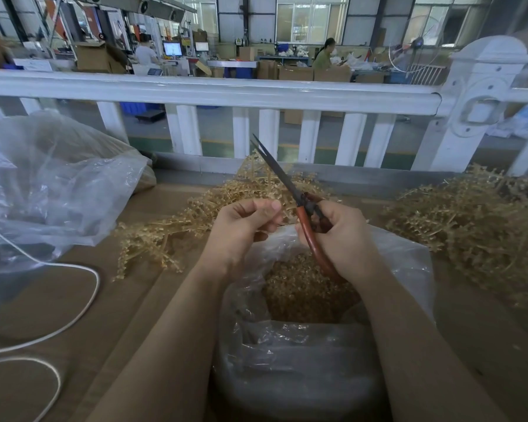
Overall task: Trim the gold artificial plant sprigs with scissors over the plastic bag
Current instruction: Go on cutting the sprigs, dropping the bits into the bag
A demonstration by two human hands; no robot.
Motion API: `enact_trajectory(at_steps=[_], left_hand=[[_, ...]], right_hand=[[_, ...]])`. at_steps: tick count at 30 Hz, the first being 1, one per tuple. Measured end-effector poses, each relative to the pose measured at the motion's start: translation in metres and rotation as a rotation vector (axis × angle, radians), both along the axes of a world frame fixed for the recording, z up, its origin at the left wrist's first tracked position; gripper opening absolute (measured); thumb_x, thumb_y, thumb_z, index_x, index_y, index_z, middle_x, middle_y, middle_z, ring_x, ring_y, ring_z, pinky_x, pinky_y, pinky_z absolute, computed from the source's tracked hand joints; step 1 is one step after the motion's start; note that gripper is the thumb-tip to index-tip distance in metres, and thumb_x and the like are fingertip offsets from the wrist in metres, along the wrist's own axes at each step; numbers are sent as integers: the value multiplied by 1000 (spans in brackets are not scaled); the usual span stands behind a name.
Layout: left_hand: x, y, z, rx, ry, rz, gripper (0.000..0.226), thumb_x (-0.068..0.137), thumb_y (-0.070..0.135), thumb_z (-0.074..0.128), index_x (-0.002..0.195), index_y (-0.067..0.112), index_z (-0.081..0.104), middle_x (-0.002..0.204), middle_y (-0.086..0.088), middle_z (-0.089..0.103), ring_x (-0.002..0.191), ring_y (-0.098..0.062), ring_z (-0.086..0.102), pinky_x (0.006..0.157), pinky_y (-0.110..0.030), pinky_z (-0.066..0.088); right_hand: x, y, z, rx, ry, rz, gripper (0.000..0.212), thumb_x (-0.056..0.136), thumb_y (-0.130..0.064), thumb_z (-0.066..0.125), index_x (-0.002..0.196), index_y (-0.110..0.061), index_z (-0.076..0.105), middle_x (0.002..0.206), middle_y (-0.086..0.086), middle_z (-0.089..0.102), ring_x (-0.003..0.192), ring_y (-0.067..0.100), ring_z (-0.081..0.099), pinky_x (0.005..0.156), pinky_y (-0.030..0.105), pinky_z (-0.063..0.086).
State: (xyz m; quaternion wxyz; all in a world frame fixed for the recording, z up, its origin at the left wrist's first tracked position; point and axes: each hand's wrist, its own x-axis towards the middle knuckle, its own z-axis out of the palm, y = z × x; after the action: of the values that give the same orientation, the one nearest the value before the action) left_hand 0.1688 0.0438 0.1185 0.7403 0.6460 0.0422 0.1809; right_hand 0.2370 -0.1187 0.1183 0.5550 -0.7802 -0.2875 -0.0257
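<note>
My right hand grips the red-handled scissors, whose dark blades point up and away, slightly parted at the tips. My left hand has its fingers curled, pinching a thin gold sprig stem right beside the scissor handles. Both hands hover over an open clear plastic bag with gold trimmings inside. A pile of gold sprigs lies behind and to the left of my hands on the cardboard-covered table.
Another heap of gold sprigs lies at the right. A large crumpled clear bag sits at the left, with a white cable looping across the brown table surface. A white railing runs along the far edge.
</note>
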Motion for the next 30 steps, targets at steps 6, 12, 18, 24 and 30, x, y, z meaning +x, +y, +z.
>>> enact_trajectory(at_steps=[6, 12, 18, 24, 30], left_hand=[[0, 2, 0, -48, -27, -18, 12, 77, 22, 74, 79, 10, 71, 71, -2, 66, 65, -10, 54, 63, -19, 44], [1, 1, 0, -120, -122, 68, 5, 78, 17, 72, 73, 15, 73, 71, -5, 58, 64, -12, 47, 65, -20, 45], [1, 4, -1, -75, -174, 124, 11, 93, 6, 61, 82, 5, 65, 73, -8, 52, 66, -14, 42, 67, -26, 40], [3, 5, -4, -67, -178, 125, 38, 95, -2, 55, 74, 21, 76, 66, -2, 58, 66, -14, 46, 67, -29, 38], [4, 8, -6, -49, -170, 113, 36, 93, -4, 57, 71, 18, 74, 66, -1, 62, 66, -12, 52, 69, -28, 42]], right_hand=[[2, 0, -2, -77, -4, -55, 14, 79, -35, 82, 76, -32, 69, 69, -9, 72, 62, 14, 68, 66, 45, 60], [0, -3, 1, -200, -78, -205, 70, 47, -94, 59, 94, -42, 60, 86, -29, 65, 81, -5, 61, 71, 26, 49], [-2, -6, -3, -381, -259, -145, 68, 58, -92, 56, 99, -37, 55, 91, -21, 61, 80, -5, 57, 65, 20, 45], [1, -5, -7, -455, -385, -188, 65, 63, -90, 55, 95, -33, 54, 83, -20, 56, 74, -3, 53, 59, 21, 43], [1, -6, -7, -481, -426, -218, 64, 64, -91, 54, 100, -38, 56, 76, -25, 53, 65, -8, 46, 54, 12, 30]])
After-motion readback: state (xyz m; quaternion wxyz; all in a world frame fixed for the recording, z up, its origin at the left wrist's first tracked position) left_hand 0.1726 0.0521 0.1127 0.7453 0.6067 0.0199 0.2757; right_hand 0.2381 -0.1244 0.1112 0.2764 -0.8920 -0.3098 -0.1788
